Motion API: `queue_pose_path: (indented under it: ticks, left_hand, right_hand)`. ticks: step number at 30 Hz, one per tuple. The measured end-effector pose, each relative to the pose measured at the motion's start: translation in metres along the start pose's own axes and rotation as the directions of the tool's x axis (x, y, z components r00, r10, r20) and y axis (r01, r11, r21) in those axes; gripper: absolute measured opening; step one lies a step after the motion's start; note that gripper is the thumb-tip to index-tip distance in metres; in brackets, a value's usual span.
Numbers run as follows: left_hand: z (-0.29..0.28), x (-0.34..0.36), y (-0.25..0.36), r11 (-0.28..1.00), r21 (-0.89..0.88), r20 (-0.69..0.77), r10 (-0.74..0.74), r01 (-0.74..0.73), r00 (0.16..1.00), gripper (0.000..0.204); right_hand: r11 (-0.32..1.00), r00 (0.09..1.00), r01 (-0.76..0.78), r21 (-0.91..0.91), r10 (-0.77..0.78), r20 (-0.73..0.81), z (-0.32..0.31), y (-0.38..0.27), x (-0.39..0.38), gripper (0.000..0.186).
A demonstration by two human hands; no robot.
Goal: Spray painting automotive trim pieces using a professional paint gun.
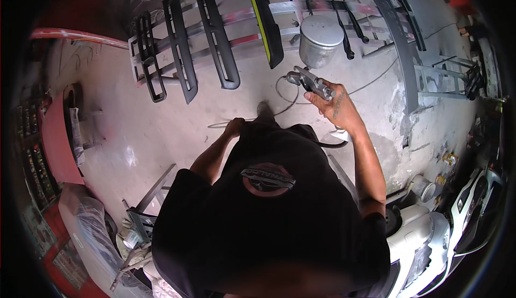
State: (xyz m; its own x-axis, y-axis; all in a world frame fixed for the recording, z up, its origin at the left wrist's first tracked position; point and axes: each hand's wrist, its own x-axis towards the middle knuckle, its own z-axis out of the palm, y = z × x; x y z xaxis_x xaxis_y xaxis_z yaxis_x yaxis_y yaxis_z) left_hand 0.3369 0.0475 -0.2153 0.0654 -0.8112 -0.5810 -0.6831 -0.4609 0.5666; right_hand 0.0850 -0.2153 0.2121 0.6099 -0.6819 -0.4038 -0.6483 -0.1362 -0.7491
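My right hand grips a metal spray gun out in front of me, its fingers wrapped round the body. A lidded silver cup sits just beyond the gun's body, seemingly attached to it. A dark hose hangs in loops around and below the gun. My left hand is low beside my dark clothing, fingers curled; whether anything is in it is hidden.
Ahead, a metal rack bears several long dark trim parts, one edged yellow-green. A long grey strip and metal stand are right. White panels lie lower right; plastic-wrapped pieces lower left.
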Motion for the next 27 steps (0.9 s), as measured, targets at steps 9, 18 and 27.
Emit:
queue_pose_path:
  ticks: [9, 18, 27]
  left_hand:
    - [0.016, 0.015, 0.085, 0.984, -0.082, -0.083, -0.165, 0.158, 0.983, 0.032]
    - [0.113, 0.042, 0.133, 0.986, -0.168, -0.557, -0.076, -0.023, 0.827, 0.018]
    - [0.078, 0.052, 0.281, 0.528, -0.842, -0.358, -0.403, -0.105, 0.842, 0.03]
  right_hand:
    - [0.986, 0.985, 0.158, -0.052, -0.154, 0.075, -0.081, 0.041, 0.101, 0.046]
    - [0.959, 0.915, 0.281, -0.041, -0.254, 0.314, -0.155, 0.039, 0.179, 0.037]
    - [0.791, 0.826, 0.489, -0.367, -0.555, -0.095, -0.199, -0.001, 0.321, 0.042]
